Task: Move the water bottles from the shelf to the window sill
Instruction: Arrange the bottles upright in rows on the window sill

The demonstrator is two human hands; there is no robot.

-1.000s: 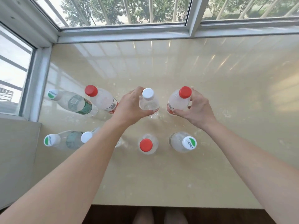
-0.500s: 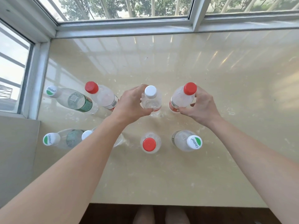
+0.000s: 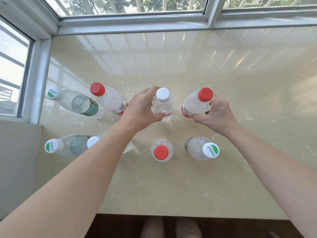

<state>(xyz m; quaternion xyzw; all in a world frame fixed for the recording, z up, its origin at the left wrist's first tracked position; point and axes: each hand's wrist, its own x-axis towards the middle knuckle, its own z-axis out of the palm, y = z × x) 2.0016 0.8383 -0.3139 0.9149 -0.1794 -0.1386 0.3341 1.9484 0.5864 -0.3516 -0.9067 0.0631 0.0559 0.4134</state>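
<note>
Both bare arms reach far, each hand round a bottle.
The left hand (image 3: 140,109) curls round the white-cap bottle (image 3: 163,95) from its left, thumb on the near side, fingers over the far side; the right hand (image 3: 217,114) grips the red-cap bottle (image 3: 197,104) from its right, thumb low on the near side; the left forearm (image 3: 77,177) and right forearm (image 3: 274,169) run in from the near corners; feet (image 3: 152,227) show at the near edge.

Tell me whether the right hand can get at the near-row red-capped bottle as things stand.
Probably not yet: the right hand grips the far-right red-capped bottle. Once freed, bare sill lies between it and the near red-capped bottle.
</note>
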